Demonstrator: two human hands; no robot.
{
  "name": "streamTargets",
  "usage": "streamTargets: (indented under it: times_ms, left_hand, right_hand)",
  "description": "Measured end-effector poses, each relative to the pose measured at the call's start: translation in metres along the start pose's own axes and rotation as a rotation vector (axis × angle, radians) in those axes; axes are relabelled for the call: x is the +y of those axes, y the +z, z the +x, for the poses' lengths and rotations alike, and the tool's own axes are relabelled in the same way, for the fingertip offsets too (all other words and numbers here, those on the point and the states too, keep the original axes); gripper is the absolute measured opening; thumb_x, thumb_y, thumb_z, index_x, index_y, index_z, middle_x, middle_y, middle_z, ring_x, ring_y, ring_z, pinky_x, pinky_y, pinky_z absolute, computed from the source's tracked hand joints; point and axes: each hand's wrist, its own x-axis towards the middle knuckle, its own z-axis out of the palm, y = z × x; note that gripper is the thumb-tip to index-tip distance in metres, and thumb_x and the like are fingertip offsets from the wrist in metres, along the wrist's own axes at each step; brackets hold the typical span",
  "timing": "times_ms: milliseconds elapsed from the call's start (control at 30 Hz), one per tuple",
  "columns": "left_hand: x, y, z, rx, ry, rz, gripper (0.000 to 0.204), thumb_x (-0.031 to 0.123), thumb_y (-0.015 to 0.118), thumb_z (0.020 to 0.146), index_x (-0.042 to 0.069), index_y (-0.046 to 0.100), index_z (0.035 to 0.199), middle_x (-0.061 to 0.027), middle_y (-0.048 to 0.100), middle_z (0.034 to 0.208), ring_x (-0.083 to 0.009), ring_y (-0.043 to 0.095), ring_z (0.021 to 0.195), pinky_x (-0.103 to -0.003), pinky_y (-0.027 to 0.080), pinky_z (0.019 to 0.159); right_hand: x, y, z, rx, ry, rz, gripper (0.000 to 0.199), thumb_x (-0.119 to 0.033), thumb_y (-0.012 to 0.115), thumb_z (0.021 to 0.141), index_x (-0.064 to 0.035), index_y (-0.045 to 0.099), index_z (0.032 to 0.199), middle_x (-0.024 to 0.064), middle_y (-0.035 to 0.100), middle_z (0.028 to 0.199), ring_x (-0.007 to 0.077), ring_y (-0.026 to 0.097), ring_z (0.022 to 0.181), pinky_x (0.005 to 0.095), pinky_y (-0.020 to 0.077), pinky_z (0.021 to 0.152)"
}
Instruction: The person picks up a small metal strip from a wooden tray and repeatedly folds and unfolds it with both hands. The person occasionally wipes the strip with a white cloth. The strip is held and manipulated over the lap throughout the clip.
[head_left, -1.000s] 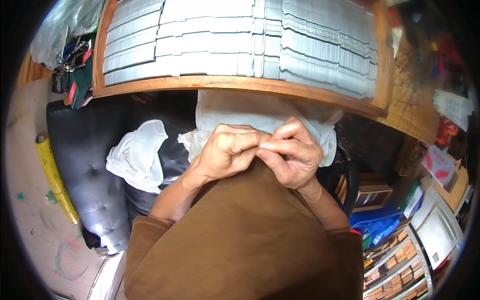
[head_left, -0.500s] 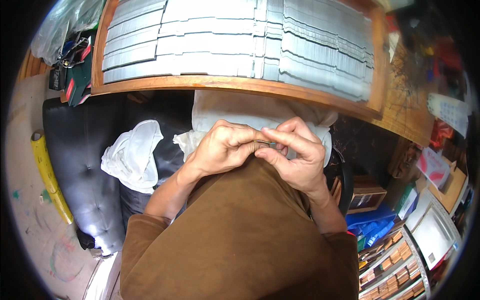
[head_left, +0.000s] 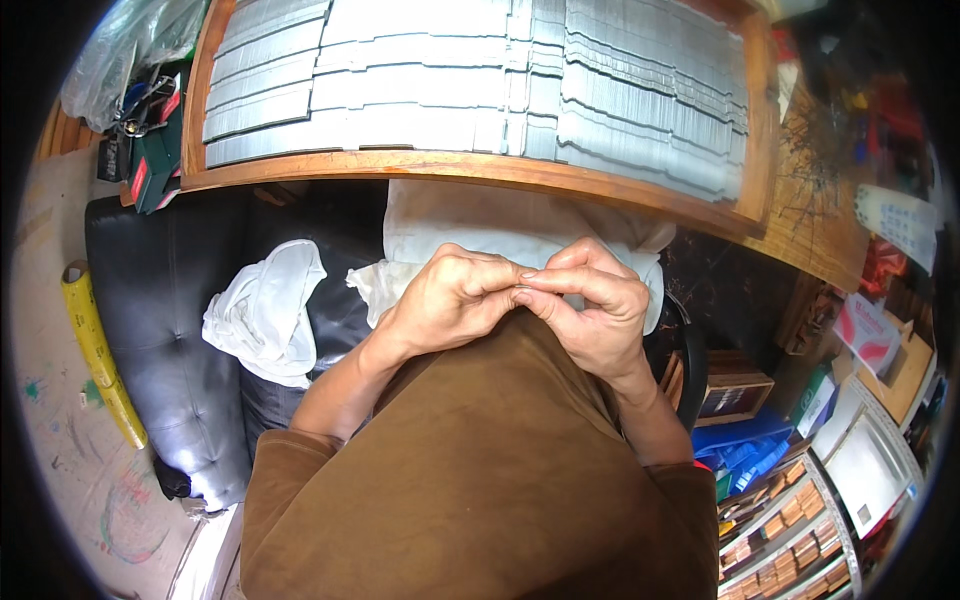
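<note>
Cluttered workshop, wooden bench (head_left: 800,235) far across, carrying a tray of grey metal strips (head_left: 480,80). Black padded seat (head_left: 150,330) at left with crumpled white cloth (head_left: 265,310). Near centre, left hand (head_left: 450,300) and right hand (head_left: 590,310) pressed together, fingertips pinched shut on a thin small metal piece (head_left: 527,291), barely visible between them, above white fabric (head_left: 500,225). Best done slowly, probably: firm pinch, wrists steady, piece kept close over the lap in case of slipping.

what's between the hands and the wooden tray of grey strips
In the head view, a white cloth lies between them: it spreads from under the wooden tray edge down behind the left hand and right hand.
</note>
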Motion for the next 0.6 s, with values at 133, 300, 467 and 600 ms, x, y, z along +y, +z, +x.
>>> streamTargets:
  times_ms: [133, 300, 467, 600]
  left_hand:
    - [0.0003, -0.0004, -0.0002, -0.001, 0.000, 0.002, 0.021, -0.003, 0.070, 0.081, 0.000, 0.073, 0.101, -0.0183, 0.071, 0.081, -0.0325, 0.070, 0.070, -0.035, 0.054, 0.063]
    - [0.0032, -0.0012, 0.0015, -0.010, -0.002, 0.004, 0.021, -0.003, 0.071, 0.082, 0.000, 0.073, 0.102, -0.0183, 0.072, 0.083, -0.0320, 0.071, 0.072, -0.034, 0.055, 0.064]
    - [0.0034, -0.0013, 0.0013, -0.006, 0.000, 0.006, 0.021, -0.003, 0.072, 0.082, 0.000, 0.073, 0.102, -0.0182, 0.072, 0.083, -0.0318, 0.072, 0.073, -0.033, 0.055, 0.065]
    - [0.0035, -0.0010, 0.0021, 0.004, 0.009, 0.003, 0.021, -0.002, 0.072, 0.082, 0.000, 0.073, 0.103, -0.0179, 0.072, 0.083, -0.0311, 0.072, 0.073, -0.033, 0.055, 0.065]
  right_hand:
    - [-0.0013, -0.0012, 0.0017, -0.004, -0.015, -0.009, 0.017, 0.002, 0.083, 0.075, -0.0019, 0.077, 0.091, 0.0038, 0.063, 0.078, 0.0118, 0.059, 0.069, 0.0246, 0.0469, 0.059]
    - [-0.0014, -0.0025, 0.0022, 0.001, -0.016, -0.012, 0.016, 0.002, 0.083, 0.075, -0.0018, 0.077, 0.089, 0.0039, 0.063, 0.077, 0.0120, 0.060, 0.068, 0.0250, 0.0472, 0.059]
    - [-0.0017, -0.0034, 0.0033, 0.002, -0.021, -0.017, 0.015, 0.002, 0.083, 0.075, -0.0017, 0.077, 0.088, 0.0043, 0.064, 0.077, 0.0124, 0.060, 0.068, 0.0253, 0.0478, 0.059]
    - [-0.0004, -0.0039, 0.0039, -0.002, -0.035, -0.014, 0.016, 0.002, 0.083, 0.075, -0.0016, 0.076, 0.088, 0.0049, 0.064, 0.077, 0.0133, 0.061, 0.068, 0.0254, 0.0480, 0.060]
